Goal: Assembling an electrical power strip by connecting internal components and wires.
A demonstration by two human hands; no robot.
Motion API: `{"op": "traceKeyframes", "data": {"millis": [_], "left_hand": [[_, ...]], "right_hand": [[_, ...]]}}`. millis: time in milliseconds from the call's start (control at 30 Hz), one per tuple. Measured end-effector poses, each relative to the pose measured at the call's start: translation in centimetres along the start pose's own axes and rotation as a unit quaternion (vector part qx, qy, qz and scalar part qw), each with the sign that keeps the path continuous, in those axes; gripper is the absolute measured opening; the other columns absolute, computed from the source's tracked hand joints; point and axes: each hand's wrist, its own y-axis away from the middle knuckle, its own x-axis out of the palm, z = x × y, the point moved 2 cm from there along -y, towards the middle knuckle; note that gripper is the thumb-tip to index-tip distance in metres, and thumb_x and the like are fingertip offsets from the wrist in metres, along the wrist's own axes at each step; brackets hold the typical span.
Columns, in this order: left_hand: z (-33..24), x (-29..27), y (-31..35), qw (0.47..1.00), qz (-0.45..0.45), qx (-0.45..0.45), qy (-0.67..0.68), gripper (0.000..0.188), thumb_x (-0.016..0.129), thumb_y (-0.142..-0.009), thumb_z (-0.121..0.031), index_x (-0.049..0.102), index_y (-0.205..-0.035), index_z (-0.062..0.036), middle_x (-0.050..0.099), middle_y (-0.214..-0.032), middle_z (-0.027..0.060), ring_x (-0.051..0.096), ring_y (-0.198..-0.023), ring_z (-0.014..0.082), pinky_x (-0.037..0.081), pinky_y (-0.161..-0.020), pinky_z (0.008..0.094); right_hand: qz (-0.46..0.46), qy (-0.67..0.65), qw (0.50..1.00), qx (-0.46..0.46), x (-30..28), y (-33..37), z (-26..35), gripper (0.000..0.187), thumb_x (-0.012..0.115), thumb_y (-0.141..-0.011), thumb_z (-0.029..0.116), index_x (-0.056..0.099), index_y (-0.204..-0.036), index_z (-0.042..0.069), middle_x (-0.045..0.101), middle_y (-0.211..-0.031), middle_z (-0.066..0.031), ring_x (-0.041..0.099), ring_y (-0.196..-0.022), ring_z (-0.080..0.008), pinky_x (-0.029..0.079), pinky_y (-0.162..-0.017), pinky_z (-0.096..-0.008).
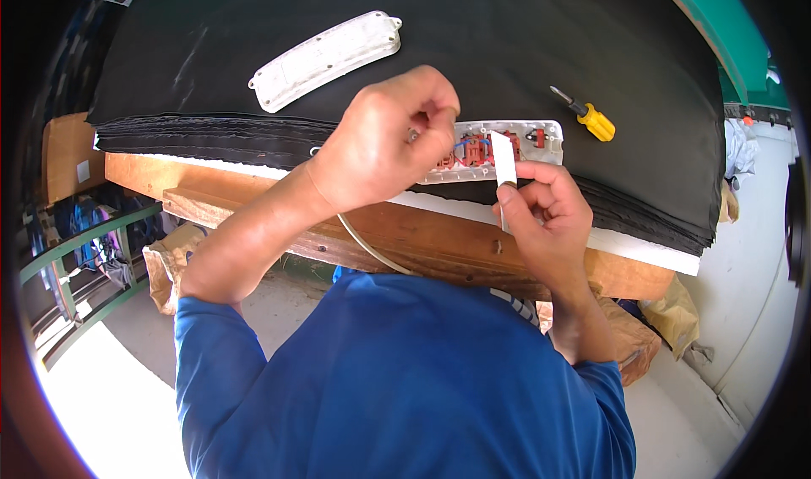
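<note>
An opened power strip housing (553, 146) lies at the near edge of the black cloth, with red socket parts (475, 149) and a blue wire inside. Over its left end is my left hand (393, 137), fingers closed in a pinch; what they hold, if anything, is hidden. My right hand (549, 209) grips a flat white strip with a slanted tip, like a blade (503, 156), held upright in front of the sockets. A white cable (365, 244) runs from beneath my left wrist toward my body. Farther back sits the long white cover (328, 61).
A yellow-handled screwdriver (597, 122) rests on the stacked black cloth (507, 48) at right. Along the near side runs a wooden table edge (397, 234). Green metal frame parts (718, 23) stand at far right, and brown paper bags (625, 344) lie below the table.
</note>
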Motion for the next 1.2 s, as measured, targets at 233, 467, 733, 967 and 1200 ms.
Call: {"op": "traceKeyframes", "data": {"millis": [233, 467, 733, 967, 1200], "left_hand": [[0.1, -1.1, 0.5, 0.994, 0.039, -0.083, 0.056, 0.011, 0.056, -0.107, -0.006, 0.060, -0.102, 0.0030, 0.066, -0.092, 0.0059, 0.063, -0.087, 0.0085, 0.054, -0.078, 0.0246], [0.3, -1.5, 1.1, 0.995, 0.039, -0.076, 0.048, 0.018, 0.050, -0.109, -0.012, 0.059, -0.099, 0.0010, 0.066, -0.094, 0.0062, 0.060, -0.090, 0.0103, 0.052, -0.082, 0.0278], [1.1, -1.1, 1.3, 0.996, 0.043, -0.029, 0.077, 0.021, 0.050, -0.110, -0.014, 0.059, -0.097, 0.0003, 0.063, -0.095, 0.0055, 0.056, -0.087, 0.0094, 0.050, -0.078, 0.0272], [1.3, -0.4, 1.4, 0.996, -0.018, -0.008, 0.085, 0.024, 0.064, -0.103, -0.012, 0.058, -0.084, 0.0016, 0.055, -0.077, 0.0068, 0.056, -0.066, 0.0113, 0.048, -0.059, 0.0288], [1.0, -0.5, 1.5, 0.998, 0.022, 0.012, 0.061, 0.005, 0.063, -0.098, 0.006, 0.063, -0.102, 0.0039, 0.062, -0.099, 0.0068, 0.065, -0.088, 0.0111, 0.057, -0.078, 0.0258]], "right_hand": [[0.016, 0.031, 0.999, 0.000, 0.4, 0.0, 0.3, 0.026, 0.072, -0.095, 0.002, 0.063, -0.119, 0.000, 0.072, -0.075, -0.0035, 0.062, -0.066, -0.0036, 0.048, -0.061, -0.0210], [0.015, 0.002, 0.999, 0.043, 1.0, -0.1, 1.2, 0.024, 0.073, -0.095, 0.002, 0.063, -0.117, 0.000, 0.069, -0.071, -0.0019, 0.059, -0.062, -0.0021, 0.045, -0.058, -0.0202], [-0.007, 0.112, 0.994, -0.016, 1.5, 0.4, 2.0, 0.020, 0.071, -0.095, 0.000, 0.062, -0.112, 0.000, 0.068, -0.068, -0.0014, 0.056, -0.059, -0.0014, 0.043, -0.055, -0.0198], [0.027, -0.018, 0.998, 0.052, 1.5, -0.3, 1.1, 0.017, 0.069, -0.099, 0.003, 0.060, -0.113, -0.001, 0.072, -0.078, -0.0059, 0.065, -0.070, -0.0059, 0.050, -0.061, -0.0217], [0.016, -0.109, 0.990, 0.085, 2.6, -0.5, 0.7, 0.019, 0.068, -0.102, 0.007, 0.056, -0.115, -0.002, 0.074, -0.088, -0.0133, 0.072, -0.078, -0.0138, 0.056, -0.064, -0.0259]]}}
